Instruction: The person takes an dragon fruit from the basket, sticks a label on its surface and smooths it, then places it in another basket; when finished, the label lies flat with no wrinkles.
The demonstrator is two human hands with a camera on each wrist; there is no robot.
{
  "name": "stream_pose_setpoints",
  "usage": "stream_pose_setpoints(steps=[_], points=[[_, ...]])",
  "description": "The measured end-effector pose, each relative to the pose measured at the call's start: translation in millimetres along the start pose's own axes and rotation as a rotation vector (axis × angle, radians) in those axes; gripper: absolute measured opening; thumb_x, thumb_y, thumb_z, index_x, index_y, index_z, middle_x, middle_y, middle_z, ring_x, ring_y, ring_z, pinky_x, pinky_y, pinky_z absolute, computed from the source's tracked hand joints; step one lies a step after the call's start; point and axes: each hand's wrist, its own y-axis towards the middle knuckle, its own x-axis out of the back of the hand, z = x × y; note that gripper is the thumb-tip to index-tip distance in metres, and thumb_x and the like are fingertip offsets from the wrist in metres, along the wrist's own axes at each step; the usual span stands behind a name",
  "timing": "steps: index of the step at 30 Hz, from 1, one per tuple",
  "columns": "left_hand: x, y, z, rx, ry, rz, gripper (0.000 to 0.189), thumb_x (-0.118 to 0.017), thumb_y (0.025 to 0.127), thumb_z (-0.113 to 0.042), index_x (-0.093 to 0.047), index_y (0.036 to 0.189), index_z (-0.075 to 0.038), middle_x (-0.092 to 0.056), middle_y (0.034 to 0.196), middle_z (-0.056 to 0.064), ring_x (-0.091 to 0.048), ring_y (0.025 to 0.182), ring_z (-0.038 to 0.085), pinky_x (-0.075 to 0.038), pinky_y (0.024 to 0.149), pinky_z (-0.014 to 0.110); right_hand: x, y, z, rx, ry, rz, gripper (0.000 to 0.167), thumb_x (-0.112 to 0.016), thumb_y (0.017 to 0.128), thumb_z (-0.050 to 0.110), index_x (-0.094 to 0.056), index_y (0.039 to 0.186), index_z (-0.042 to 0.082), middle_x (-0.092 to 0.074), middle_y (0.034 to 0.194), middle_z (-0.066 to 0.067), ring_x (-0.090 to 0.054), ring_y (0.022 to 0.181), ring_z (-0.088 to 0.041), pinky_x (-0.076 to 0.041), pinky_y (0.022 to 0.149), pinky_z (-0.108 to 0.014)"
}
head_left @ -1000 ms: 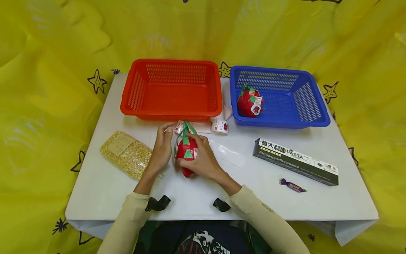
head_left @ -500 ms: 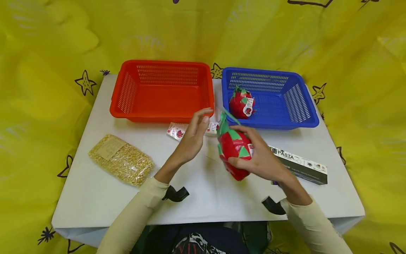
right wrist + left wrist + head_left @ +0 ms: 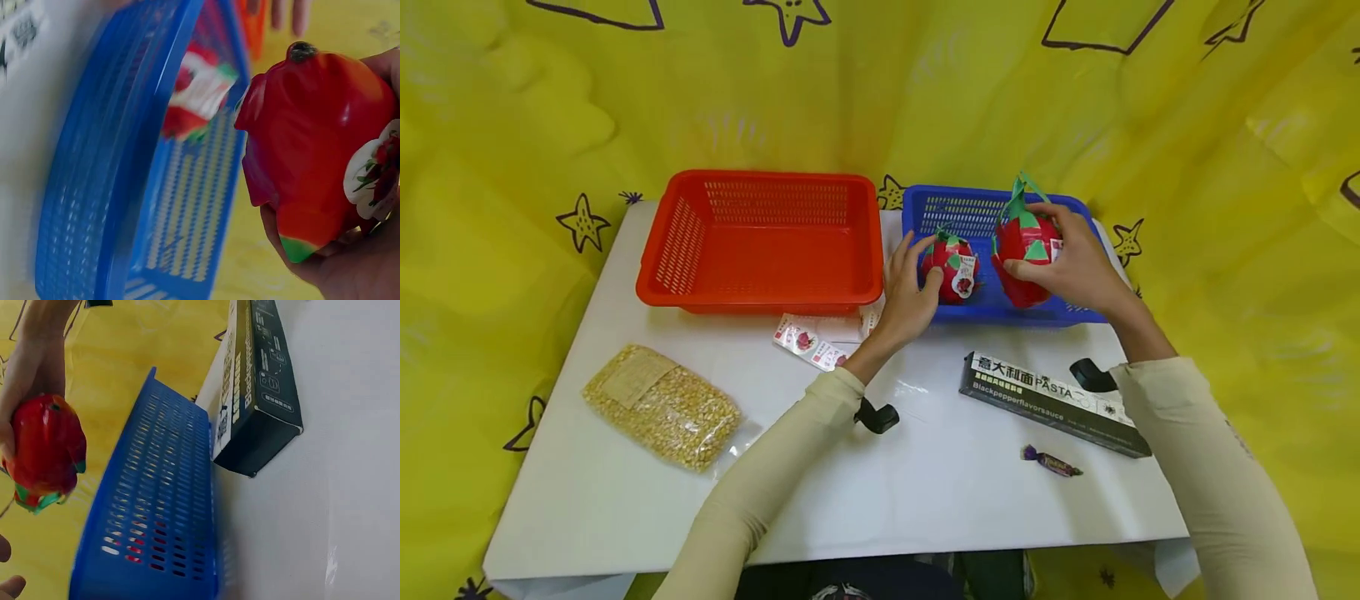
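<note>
My right hand (image 3: 1078, 262) grips a red dragon fruit (image 3: 1024, 250) with green leaf tips, holding it above the right part of the blue basket (image 3: 992, 313). In the right wrist view, this dragon fruit (image 3: 312, 144) shows a round white sticker and a dark stem end. A second dragon fruit (image 3: 951, 267), with a white label, sits inside the basket at its left. Beside that one, over the basket's left front rim, my left hand (image 3: 910, 300) has its fingers loosely spread; whether they touch the fruit I cannot tell. Only its fingertips (image 3: 11, 587) show in the left wrist view.
An orange-red basket (image 3: 760, 298) stands at the back left. Sticker strips (image 3: 808, 337) lie before it. A bag of corn kernels (image 3: 662, 408) is at the left. Near the right side are a black-and-white pasta box (image 3: 1052, 404) and a purple wrapped candy (image 3: 1052, 461).
From the middle of the table, my right hand has carried the dragon fruit up and right to above the blue basket. My left hand has moved right to the basket's left side.
</note>
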Motion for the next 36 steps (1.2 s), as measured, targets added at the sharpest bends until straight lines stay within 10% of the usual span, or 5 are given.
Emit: stream_pose_setpoints(steps=[3,20,36], points=[[-8.5,4.3,11.3,0.019,0.002,-0.063,0.057,-0.051,0.105,-0.02,-0.042,0.161,-0.021,-0.01,0.177,0.007,-0.006,0.163,0.033,-0.01,0.129,0.065,-8,18.2,-17,-0.019,-0.022,0.051,0.092,-0.083,0.092,0.022,-0.028,0.164,0.007,-0.039,0.151,-0.028,-0.047,0.134,-0.048,-0.055,0.098,-0.066],[-12.1,32.0,33.0,-0.007,0.06,-0.179,0.057,-0.052,0.104,-0.022,-0.043,0.16,-0.019,-0.015,0.177,0.006,-0.015,0.162,0.026,-0.017,0.129,0.06,-25,72.0,-39,-0.152,-0.115,0.393,0.095,-0.084,0.089,0.033,-0.021,0.154,0.005,-0.027,0.145,-0.034,-0.045,0.128,-0.051,-0.057,0.098,-0.062],[-27.8,42.0,38.3,-0.054,0.119,-0.188,0.058,-0.055,0.104,-0.019,-0.042,0.16,-0.018,-0.017,0.176,0.006,-0.017,0.161,0.026,-0.018,0.129,0.057,-30,87.7,-78,-0.197,-0.121,0.438,0.092,-0.082,0.089,0.029,-0.021,0.153,0.005,-0.02,0.147,-0.036,-0.032,0.132,-0.051,-0.045,0.111,-0.066]])
